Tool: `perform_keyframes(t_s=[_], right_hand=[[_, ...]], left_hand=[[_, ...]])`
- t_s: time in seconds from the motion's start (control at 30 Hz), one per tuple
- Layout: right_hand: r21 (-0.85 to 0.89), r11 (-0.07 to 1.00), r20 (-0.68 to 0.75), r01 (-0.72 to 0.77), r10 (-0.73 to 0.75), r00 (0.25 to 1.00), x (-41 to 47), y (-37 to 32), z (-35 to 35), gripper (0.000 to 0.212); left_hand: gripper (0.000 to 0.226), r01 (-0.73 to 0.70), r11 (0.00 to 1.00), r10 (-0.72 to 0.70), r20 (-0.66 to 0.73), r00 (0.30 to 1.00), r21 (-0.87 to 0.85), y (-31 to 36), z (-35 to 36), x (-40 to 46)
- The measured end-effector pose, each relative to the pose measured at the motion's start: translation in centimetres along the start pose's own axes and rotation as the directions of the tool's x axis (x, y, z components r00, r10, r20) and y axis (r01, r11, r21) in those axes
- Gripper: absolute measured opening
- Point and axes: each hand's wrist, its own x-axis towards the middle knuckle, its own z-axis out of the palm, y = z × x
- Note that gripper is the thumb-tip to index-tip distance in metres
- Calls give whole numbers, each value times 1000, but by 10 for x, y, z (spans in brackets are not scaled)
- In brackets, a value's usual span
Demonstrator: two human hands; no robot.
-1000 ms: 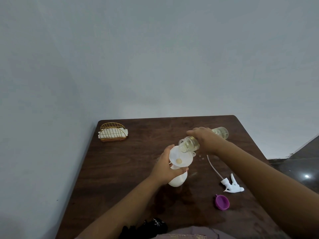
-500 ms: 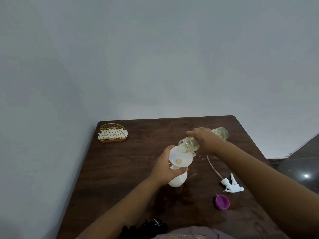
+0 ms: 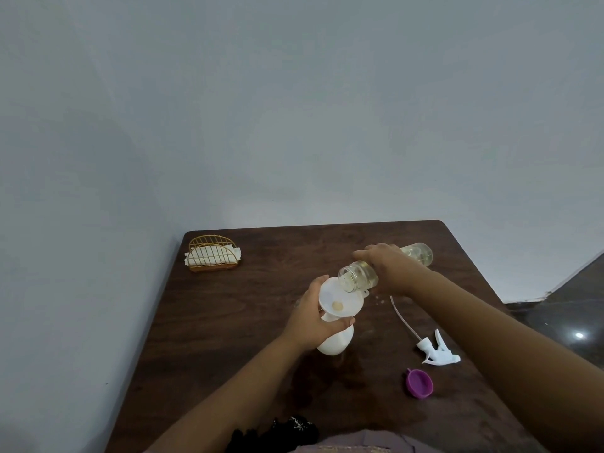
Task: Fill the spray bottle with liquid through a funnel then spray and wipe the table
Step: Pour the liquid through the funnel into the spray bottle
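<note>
Pouring goes on much as a second ago: little has shifted, so we judge filling unfinished. Our right hand (image 3: 387,268) wraps its fingers round the jar (image 3: 358,276), tipped over the funnel (image 3: 340,297), yellowish liquid inside. Our left hand (image 3: 313,318) curls round funnel and bottle (image 3: 336,343) mid-table (image 3: 228,322). Sprayer (image 3: 438,353) and cap (image 3: 419,383) lie apart.

funnel (image 3: 340,302) on bottle (image 3: 336,341) | jar (image 3: 359,276) tilted over funnel | sprayer (image 3: 438,353) + cap (image 3: 419,383) rt
</note>
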Motion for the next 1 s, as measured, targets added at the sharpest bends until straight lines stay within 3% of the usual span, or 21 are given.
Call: perform_keyframes(t_s=[0.67, 1.0], right_hand=[[1, 1000, -8, 2, -2, 1000, -1, 0, 0, 53], [7, 1000, -30, 13, -13, 999, -2, 0, 1, 42]], left_hand=[[97, -3, 1000, 3, 8, 1000, 11, 1, -1, -2], [98, -3, 999, 3, 8, 1000, 41, 2, -2, -1]])
